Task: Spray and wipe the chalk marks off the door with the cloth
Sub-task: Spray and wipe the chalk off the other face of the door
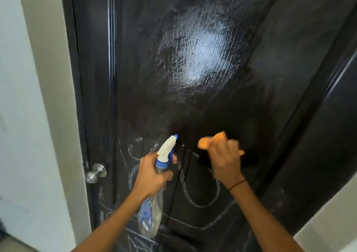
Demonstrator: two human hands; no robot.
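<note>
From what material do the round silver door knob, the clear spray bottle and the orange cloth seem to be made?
Round silver door knob: probably brushed metal, with dull grey highlights. Clear spray bottle: transparent plastic, since the door shows through; its trigger head is white and blue plastic. Orange cloth: soft fabric, bunched in the right hand; blurred.

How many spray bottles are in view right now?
1. The spray bottle is in the left hand, nozzle aimed at the door, left of the right hand gripping the orange cloth. Others may be out of frame.
</note>
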